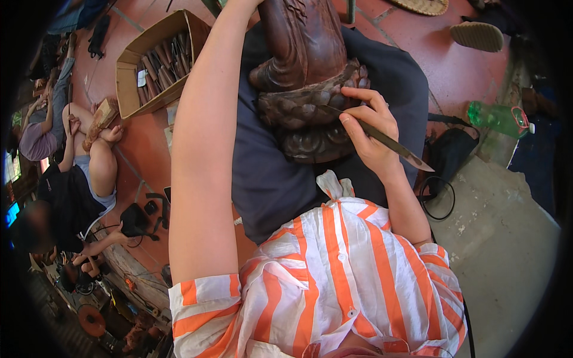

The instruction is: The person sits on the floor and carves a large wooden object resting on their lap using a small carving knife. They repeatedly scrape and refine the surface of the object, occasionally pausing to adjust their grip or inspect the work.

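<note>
A dark brown carved wooden statue (310,48) stands between my legs, its draped robe above a base of rounded lotus petals (286,113). My right hand (381,124) is closed in a pinch around a slim carving knife (391,143). One thin end of the knife meets the petals, while its bright pointed end sticks out past the hand. The index finger reaches to the upper row of petals. My left forearm (206,125) stretches up along the statue's left side, and the left hand lies beyond the top edge.
A cardboard box (128,83) full of long-handled tools sits on the red tiles at the left. Farther left, a seated person (98,161) has a wooden carving (102,122) by their legs. A green plastic bottle (495,117) and a sandal (476,37) lie at the right.
</note>
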### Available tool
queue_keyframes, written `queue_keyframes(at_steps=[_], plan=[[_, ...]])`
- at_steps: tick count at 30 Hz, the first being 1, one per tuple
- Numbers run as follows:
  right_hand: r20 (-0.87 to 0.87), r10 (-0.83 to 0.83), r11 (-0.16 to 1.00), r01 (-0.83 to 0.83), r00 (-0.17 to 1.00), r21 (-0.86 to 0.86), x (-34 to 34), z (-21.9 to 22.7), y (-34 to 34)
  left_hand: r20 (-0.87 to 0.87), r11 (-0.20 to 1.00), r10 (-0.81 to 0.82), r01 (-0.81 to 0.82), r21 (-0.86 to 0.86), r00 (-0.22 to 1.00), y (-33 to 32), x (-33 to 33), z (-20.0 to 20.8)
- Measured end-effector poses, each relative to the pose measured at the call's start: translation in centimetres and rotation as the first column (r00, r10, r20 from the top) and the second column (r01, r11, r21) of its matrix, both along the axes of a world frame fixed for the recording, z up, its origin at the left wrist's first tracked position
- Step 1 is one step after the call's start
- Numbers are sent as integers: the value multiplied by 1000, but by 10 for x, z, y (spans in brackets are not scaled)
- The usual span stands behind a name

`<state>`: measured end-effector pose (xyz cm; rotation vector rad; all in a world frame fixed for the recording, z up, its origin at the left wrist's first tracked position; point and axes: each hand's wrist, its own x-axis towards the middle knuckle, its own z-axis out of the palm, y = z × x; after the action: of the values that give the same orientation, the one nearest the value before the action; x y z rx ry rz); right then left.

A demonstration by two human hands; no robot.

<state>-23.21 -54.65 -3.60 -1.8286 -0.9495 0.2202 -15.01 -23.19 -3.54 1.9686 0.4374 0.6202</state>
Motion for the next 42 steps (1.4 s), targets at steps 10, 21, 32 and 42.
queue_keyframes(at_steps=[10, 21, 32, 42], plan=[[94, 125, 989, -117, 988, -90, 13, 16, 2, -11, 998, -15, 16, 61, 1000, 6, 2, -4], [-253, 38, 999, -28, 967, 45, 13, 8, -6, -7, 999, 2, -2, 50, 1000, 4, 0, -3], [-99, 53, 999, -52, 994, 9, 12, 11, 2, 5, 999, -27, 27, -36, 1000, 2, 0, -2], [-827, -163, 533, 754, 538, 385, 90, -33, -82, 33, 980, -63, 68, -187, 997, 0, 1, -3]])
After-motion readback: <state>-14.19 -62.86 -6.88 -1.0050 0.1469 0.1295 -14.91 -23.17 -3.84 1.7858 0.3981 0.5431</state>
